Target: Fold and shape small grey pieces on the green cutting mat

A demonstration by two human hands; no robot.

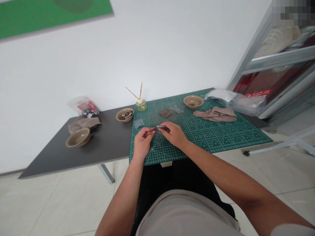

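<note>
Both my hands rest on the green cutting mat (221, 131) near its front left part. My right hand (174, 133) is closed in a pinch on a small thin grey piece (161, 126) held flat over the mat. My left hand (144, 141) is curled, its fingertips pinched together right at the left end of that piece; whether they grip it I cannot tell. A small grey square (139, 123) lies just beyond my left hand. A brown square (165, 113) and a pale grey square (177, 109) lie further back on the mat.
A tan bowl (193, 101) and folded beige cloth (216, 114) sit on the mat's far right, beside a plastic bag (233, 98). On the dark table (108, 144): a bowl of chips (125, 114), a reed diffuser (141, 104), an empty bowl (78, 137), cloth and a packet. Metal shelving stands at right.
</note>
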